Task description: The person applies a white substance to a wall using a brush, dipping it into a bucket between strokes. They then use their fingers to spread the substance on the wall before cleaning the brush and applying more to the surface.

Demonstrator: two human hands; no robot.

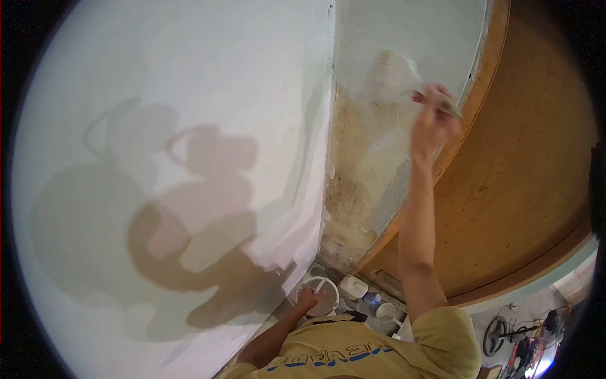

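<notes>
By the patchy wall (360, 170), the right hand (434, 121) pinches a brush (401, 74), left hand (308, 299) gripping a bucket (336, 292).

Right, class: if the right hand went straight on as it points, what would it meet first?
The right hand would probably meet the grey upper part of the narrow wall strip, with its brush leading; depth is unclear, so the brush may already touch it.

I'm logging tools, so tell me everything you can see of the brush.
Motion blurs the brush: its broad head looks pale, with the material unclear. The right hand grips its handle, whose end pokes out. It slants, head toward the picture's upper left, before the narrow wall section; whether it touches that wall is unclear.
</notes>
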